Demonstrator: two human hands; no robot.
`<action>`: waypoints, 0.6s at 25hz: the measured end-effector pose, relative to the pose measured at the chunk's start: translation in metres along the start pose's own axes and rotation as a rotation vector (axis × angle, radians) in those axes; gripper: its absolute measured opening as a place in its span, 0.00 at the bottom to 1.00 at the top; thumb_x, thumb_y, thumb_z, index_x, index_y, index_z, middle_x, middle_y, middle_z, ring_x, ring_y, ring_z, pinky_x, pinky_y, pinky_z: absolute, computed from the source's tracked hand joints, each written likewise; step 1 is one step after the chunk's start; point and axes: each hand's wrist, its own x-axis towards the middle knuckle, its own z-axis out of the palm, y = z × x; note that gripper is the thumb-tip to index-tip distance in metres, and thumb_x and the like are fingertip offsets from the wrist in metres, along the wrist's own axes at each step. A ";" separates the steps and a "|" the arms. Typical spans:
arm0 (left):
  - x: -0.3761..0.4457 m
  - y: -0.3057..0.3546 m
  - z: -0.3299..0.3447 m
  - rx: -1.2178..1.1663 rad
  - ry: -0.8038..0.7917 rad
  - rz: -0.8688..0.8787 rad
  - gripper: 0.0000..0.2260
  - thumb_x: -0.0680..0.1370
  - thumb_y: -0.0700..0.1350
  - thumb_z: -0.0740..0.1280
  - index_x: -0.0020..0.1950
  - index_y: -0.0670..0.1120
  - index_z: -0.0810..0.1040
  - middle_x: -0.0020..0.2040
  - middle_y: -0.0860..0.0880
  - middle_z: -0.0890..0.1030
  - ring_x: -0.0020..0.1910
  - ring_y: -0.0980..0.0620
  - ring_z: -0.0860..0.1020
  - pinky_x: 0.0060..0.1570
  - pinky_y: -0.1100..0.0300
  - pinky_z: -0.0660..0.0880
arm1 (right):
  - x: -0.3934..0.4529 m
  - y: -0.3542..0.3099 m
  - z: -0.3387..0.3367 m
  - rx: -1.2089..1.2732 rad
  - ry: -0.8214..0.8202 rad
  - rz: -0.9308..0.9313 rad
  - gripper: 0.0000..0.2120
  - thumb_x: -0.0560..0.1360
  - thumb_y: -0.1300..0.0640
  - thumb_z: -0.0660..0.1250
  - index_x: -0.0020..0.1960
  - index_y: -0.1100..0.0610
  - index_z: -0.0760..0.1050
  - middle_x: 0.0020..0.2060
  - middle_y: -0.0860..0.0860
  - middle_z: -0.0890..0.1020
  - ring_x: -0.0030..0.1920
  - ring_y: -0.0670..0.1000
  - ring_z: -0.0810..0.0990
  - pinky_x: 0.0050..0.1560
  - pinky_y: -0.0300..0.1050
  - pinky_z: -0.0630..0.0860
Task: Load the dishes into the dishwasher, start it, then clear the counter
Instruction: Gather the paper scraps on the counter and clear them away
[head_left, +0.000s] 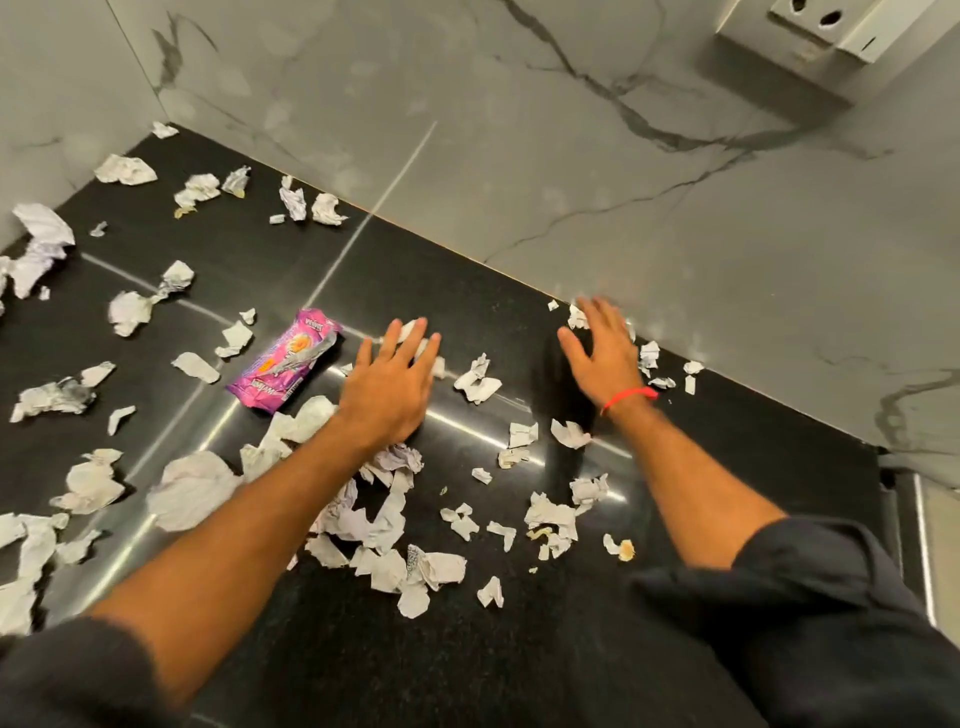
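Black counter: bearing torn white paper scraps scattered end to end, thickest near the front edge. Pink wrapper: lying flat, torn open, contents not discernible, just left of the left hand. Left hand: lying palm down, fingers spread over scraps, gripping nothing. Right hand: spreading flat beside the marble wall, gripping nothing, red thread circling its wrist.
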 end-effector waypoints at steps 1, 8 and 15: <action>-0.019 -0.006 0.001 -0.004 -0.010 -0.005 0.25 0.86 0.52 0.46 0.83 0.50 0.46 0.83 0.48 0.44 0.82 0.43 0.45 0.78 0.38 0.50 | 0.014 0.004 -0.003 -0.038 -0.068 0.017 0.29 0.80 0.43 0.59 0.77 0.54 0.61 0.76 0.54 0.63 0.76 0.55 0.60 0.75 0.54 0.58; -0.038 0.009 -0.016 -0.045 0.000 -0.140 0.23 0.85 0.55 0.49 0.77 0.49 0.68 0.79 0.47 0.64 0.78 0.43 0.61 0.77 0.37 0.49 | -0.013 -0.037 0.044 -0.288 -0.339 -0.008 0.41 0.78 0.31 0.44 0.80 0.57 0.43 0.80 0.54 0.44 0.79 0.59 0.39 0.77 0.60 0.38; 0.024 0.094 -0.021 -0.106 0.161 0.037 0.19 0.83 0.54 0.59 0.73 0.51 0.71 0.74 0.45 0.68 0.74 0.42 0.65 0.72 0.38 0.60 | -0.118 -0.018 0.015 0.369 -0.158 -0.122 0.21 0.83 0.48 0.55 0.74 0.53 0.68 0.76 0.50 0.65 0.77 0.47 0.58 0.78 0.53 0.53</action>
